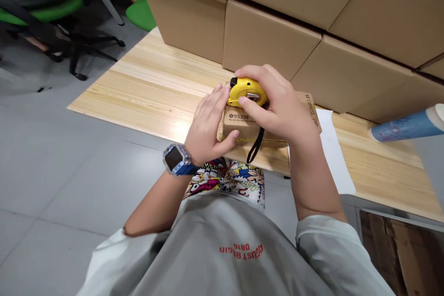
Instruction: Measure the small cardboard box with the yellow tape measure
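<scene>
My right hand (280, 101) grips a yellow tape measure (247, 90) with a black button and a metal clip, thumb on its side and fingers over the far edge. A black wrist strap (255, 148) dangles from it. Beneath sits a small brown cardboard box (239, 125) printed "SF EXPRESS" and "95338", partly covered by my hands. Against the box's left end lies my left hand (210, 122), fingers straight and close together, thumb apart along the near side. Its fingertips come up to the tape measure's left end.
The box rests on a wooden table (138, 88). Large cardboard cartons (270, 37) are stacked along its far side. To the right are a white paper sheet (335, 152) and a blue cup (405, 125) with a pale lid. A green chair (69, 7) stands at the far left.
</scene>
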`<state>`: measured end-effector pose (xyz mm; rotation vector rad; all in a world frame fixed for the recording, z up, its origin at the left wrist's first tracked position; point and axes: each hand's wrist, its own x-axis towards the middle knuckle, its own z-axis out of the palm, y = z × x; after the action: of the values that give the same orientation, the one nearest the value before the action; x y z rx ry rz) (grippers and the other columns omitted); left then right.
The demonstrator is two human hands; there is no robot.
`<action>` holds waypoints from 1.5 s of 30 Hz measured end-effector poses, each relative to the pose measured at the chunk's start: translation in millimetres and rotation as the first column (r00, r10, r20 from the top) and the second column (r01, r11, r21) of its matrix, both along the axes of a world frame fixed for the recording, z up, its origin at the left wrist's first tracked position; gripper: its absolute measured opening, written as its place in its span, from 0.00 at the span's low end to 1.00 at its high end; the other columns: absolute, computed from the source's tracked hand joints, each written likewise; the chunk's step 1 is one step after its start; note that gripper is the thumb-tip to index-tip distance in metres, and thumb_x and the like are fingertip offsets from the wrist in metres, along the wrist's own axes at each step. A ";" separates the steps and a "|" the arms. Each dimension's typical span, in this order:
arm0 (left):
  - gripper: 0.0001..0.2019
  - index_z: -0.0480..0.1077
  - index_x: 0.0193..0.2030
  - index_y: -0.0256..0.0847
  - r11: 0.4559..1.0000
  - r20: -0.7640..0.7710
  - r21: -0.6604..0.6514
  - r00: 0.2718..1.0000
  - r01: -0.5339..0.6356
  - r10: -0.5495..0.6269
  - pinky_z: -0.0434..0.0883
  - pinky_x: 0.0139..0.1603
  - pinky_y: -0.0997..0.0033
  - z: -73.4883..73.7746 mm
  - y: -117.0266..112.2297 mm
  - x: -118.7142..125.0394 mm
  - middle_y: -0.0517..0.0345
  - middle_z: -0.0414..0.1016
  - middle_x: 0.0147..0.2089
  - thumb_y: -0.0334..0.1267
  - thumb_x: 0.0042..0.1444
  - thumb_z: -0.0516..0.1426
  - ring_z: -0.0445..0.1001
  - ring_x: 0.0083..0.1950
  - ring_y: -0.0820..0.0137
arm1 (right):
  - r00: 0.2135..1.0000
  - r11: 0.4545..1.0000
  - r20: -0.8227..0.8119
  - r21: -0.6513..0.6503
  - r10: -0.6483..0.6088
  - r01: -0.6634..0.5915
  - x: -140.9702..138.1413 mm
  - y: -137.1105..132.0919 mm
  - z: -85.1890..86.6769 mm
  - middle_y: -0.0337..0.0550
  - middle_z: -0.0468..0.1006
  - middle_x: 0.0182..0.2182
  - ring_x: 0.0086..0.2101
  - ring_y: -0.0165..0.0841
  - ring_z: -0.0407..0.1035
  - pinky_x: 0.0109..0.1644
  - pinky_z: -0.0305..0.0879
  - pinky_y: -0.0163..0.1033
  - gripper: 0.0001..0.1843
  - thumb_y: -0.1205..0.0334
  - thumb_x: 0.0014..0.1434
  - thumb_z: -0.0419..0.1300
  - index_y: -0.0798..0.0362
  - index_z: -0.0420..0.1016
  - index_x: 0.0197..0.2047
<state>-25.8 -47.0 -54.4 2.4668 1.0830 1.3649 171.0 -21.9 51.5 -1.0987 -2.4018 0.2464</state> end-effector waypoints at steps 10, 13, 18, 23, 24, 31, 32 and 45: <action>0.37 0.51 0.73 0.41 0.981 -0.152 0.074 0.970 -0.181 0.190 0.67 0.66 0.51 -2.1 -2.9 5.8 0.41 0.65 0.72 0.53 0.62 0.55 0.67 0.70 0.50 | 0.998 0.997 -0.009 0.049 -0.062 0.063 12.8 -2.6 2.3 0.45 0.79 0.50 0.49 0.44 0.73 0.56 0.71 0.54 0.23 0.55 0.62 0.57 0.41 0.72 0.60; 0.34 0.58 0.70 0.40 0.973 -0.179 0.049 0.956 -0.227 0.232 0.67 0.64 0.47 8.4 -7.0 16.7 0.42 0.68 0.70 0.53 0.62 0.55 0.69 0.68 0.48 | 0.994 0.992 -0.031 0.075 -0.100 0.103 24.6 -6.4 3.1 0.45 0.81 0.46 0.45 0.44 0.74 0.53 0.72 0.54 0.22 0.53 0.61 0.58 0.42 0.75 0.58; 0.30 0.61 0.68 0.37 0.985 -0.174 0.051 0.969 -0.167 0.173 0.72 0.57 0.50 13.9 -6.3 33.1 0.41 0.69 0.69 0.49 0.62 0.54 0.74 0.64 0.49 | 0.986 0.984 -0.134 0.132 -0.098 0.116 45.3 -12.6 -0.6 0.44 0.82 0.42 0.40 0.41 0.75 0.49 0.72 0.50 0.20 0.54 0.58 0.61 0.45 0.78 0.53; 0.29 0.64 0.65 0.37 0.992 -0.176 0.022 0.976 -0.125 0.127 0.73 0.56 0.47 17.6 -3.4 38.0 0.41 0.70 0.68 0.49 0.60 0.56 0.74 0.63 0.48 | 0.980 0.978 -0.131 0.127 -0.146 0.163 53.2 -15.6 -2.4 0.43 0.82 0.42 0.40 0.42 0.75 0.49 0.72 0.51 0.20 0.54 0.57 0.61 0.42 0.77 0.54; 0.29 0.64 0.65 0.38 0.991 -0.182 0.020 0.974 -0.133 0.135 0.73 0.56 0.47 18.1 -3.3 38.0 0.41 0.70 0.68 0.49 0.60 0.56 0.74 0.63 0.48 | 0.981 0.977 -0.118 0.129 -0.156 0.171 55.8 -16.5 -1.8 0.43 0.82 0.43 0.41 0.42 0.75 0.49 0.72 0.51 0.20 0.54 0.57 0.61 0.42 0.77 0.54; 0.31 0.63 0.66 0.41 0.990 -0.210 0.008 0.968 -0.142 0.140 0.75 0.51 0.48 14.9 2.4 28.1 0.44 0.69 0.69 0.50 0.58 0.57 0.77 0.57 0.48 | 0.919 0.955 -0.318 0.106 -0.232 0.278 126.4 -23.4 -5.2 0.43 0.83 0.43 0.41 0.42 0.77 0.45 0.73 0.50 0.20 0.56 0.52 0.67 0.44 0.81 0.50; 0.31 0.64 0.66 0.41 0.991 -0.218 0.012 0.966 -0.137 0.136 0.76 0.51 0.48 15.2 3.1 27.3 0.44 0.70 0.69 0.50 0.58 0.57 0.77 0.57 0.48 | 0.899 0.952 -0.361 0.084 -0.247 0.295 139.7 -23.8 -8.0 0.43 0.83 0.44 0.42 0.42 0.77 0.46 0.73 0.49 0.21 0.57 0.51 0.68 0.44 0.81 0.49; 0.25 0.68 0.59 0.34 0.951 -0.285 0.257 0.927 -0.172 0.245 0.80 0.40 0.51 26.8 0.0 33.1 0.40 0.76 0.62 0.47 0.59 0.55 0.83 0.50 0.51 | 0.720 0.902 -0.558 -0.145 -0.413 0.406 220.3 -35.1 -30.1 0.43 0.83 0.43 0.42 0.37 0.76 0.49 0.74 0.46 0.22 0.63 0.43 0.73 0.45 0.84 0.45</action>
<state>7.2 -47.0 -27.6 2.8854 1.3611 1.2356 391.3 -57.0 21.4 -1.3039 -1.5725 0.3786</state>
